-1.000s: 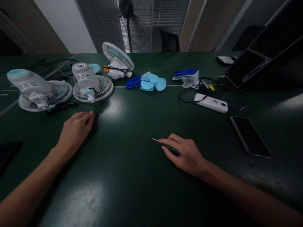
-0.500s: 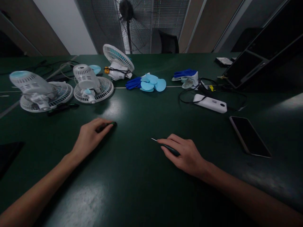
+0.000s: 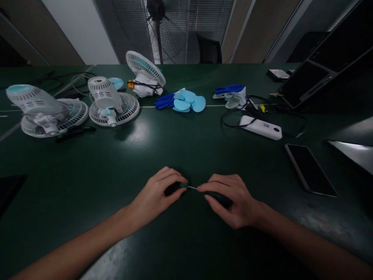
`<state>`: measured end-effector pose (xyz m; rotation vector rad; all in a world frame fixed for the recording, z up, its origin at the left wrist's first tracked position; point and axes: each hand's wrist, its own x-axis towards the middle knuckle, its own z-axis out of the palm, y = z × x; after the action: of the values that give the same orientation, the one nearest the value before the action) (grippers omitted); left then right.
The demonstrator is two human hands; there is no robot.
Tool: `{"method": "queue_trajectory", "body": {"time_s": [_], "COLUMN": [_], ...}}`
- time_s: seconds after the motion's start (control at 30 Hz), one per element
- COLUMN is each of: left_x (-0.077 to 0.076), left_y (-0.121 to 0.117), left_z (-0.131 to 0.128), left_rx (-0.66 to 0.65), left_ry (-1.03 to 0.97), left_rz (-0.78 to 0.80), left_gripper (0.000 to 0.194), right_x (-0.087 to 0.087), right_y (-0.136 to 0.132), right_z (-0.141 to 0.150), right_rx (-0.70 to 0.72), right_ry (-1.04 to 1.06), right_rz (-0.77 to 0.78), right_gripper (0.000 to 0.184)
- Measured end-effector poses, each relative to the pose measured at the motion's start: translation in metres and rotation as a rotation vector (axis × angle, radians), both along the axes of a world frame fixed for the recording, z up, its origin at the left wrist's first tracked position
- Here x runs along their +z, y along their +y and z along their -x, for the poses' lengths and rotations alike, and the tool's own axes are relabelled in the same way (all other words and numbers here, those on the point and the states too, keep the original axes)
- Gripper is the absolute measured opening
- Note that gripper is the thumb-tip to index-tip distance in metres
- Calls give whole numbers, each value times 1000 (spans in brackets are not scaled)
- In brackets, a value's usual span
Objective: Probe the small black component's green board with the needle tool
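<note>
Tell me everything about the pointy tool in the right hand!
The pointy tool looks like a screwdriver: dark handle, perhaps plastic, and a thin, silvery, metal-looking shaft. It points left. The right hand grips its handle. The shaft reaches a green-ended piece in the left hand; whether inserted is unclear.

1. Over on the right, a dark-screened phone (image 3: 311,170) is laid flat on the green table (image 3: 175,142).
2. Just beyond, a white oblong device (image 3: 264,129) is crossed by a black cord (image 3: 247,124).
3. Farther back, blue-and-white gloves (image 3: 231,91) are bunched up.
4. And behind, a black chair (image 3: 210,49) and a pedestal fan (image 3: 155,9) are seen.
</note>
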<state>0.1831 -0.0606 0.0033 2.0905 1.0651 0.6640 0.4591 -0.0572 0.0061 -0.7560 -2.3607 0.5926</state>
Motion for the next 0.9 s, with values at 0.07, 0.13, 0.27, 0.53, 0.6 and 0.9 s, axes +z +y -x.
{"method": "queue_trajectory", "body": {"time_s": [0.07,0.13,0.27,0.53,0.6,0.9], "left_x": [2,3,5,1,1,3], "left_y": [0,0,-1,1,2,0], "left_z": [0,-2,-4,-2,-1,0], "left_rx": [28,46,49,32,29,8], "left_ry": [13,18,11,27,30,53], "left_rz": [-11,-20,-19,26,29,37], "left_gripper": [19,18,17,18,19,16], "right_x": [1,1,0,0,0,4], "right_y": [1,1,2,4,4,6], "right_z": [1,1,1,3,3,1], "right_rx": [-9,-20,-34,-16,1,11], "right_ry": [-5,-15,-39,-61,-66,129], "right_rz": [13,24,46,63,54,139], "right_gripper": [24,22,21,21,22,26]}}
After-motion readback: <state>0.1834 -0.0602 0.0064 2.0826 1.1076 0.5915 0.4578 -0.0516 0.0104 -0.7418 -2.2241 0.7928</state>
